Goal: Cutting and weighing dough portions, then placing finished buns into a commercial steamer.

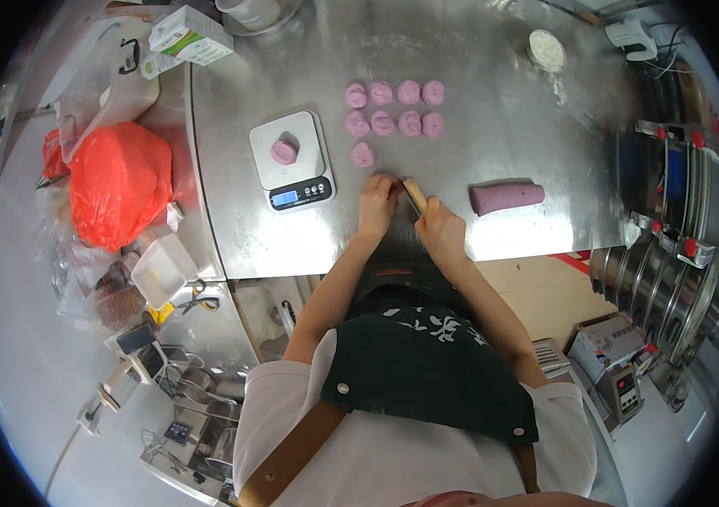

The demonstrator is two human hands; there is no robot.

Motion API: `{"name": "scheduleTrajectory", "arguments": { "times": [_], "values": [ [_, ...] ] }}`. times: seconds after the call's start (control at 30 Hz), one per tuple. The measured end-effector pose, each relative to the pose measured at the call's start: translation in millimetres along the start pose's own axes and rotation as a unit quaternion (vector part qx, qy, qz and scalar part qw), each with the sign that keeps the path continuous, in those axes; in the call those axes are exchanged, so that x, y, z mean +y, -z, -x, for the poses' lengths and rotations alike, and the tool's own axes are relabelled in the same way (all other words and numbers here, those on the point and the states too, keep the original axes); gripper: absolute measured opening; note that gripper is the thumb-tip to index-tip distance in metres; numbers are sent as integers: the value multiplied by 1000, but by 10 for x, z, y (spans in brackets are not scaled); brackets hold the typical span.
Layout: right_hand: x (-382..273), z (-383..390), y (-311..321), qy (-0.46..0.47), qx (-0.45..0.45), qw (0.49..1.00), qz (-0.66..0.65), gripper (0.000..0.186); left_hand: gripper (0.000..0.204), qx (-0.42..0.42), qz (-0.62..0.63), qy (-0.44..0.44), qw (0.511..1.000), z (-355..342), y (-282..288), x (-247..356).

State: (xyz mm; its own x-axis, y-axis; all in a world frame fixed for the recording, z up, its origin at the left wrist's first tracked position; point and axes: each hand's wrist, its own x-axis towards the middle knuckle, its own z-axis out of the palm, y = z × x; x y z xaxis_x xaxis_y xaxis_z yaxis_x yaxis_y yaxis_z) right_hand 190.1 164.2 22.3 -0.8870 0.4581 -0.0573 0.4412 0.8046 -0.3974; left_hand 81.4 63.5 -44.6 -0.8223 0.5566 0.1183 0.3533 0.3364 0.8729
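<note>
My right hand (443,229) is closed round a dough scraper with a pale wooden handle (415,196), held near the front edge of the steel table. Just left of it, my left hand (378,201) has its fingers curled together close to the scraper; whatever they hold, if anything, is hidden. Beyond my hands, several pink dough pieces (382,123) lie in rows, a single one (363,154) nearest to me. Another dough piece (283,152) rests on a white digital scale (263,171) to the left. On the right lies a thick purple-pink dough log (507,198).
A bowl of white powder (547,51) stands at the far right of the steel table (478,51). Along the left side are a red plastic bag (120,186), a carton (191,35), a white tub (163,269) and scissors (198,297). A ribbed metal machine (659,283) borders the right.
</note>
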Motion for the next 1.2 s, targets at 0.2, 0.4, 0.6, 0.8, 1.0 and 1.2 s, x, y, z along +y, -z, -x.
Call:
{"name": "scheduleTrajectory", "arguments": {
  "times": [0.2,0.4,0.6,0.8,1.0,1.2],
  "values": [
    [-235,-26,-205,25,24,997,75,23,17,43,-35,-39,998,5,23,-52],
    [114,97,80,32,40,998,-43,19,14,155,-88,13,984,-144,757,104],
    [37,181,276,0,52,992,-111,18,11,277,-223,5,935,-519,1586,-245],
    [135,243,250,-26,59,993,-100,18,19,209,-285,-47,934,-494,1611,-336],
    [197,287,326,-50,62,990,-119,18,58,103,-340,-22,934,-588,1562,-265],
    [281,361,350,-86,66,986,-126,19,55,59,-249,66,964,-824,1564,-468]
  ]
}}
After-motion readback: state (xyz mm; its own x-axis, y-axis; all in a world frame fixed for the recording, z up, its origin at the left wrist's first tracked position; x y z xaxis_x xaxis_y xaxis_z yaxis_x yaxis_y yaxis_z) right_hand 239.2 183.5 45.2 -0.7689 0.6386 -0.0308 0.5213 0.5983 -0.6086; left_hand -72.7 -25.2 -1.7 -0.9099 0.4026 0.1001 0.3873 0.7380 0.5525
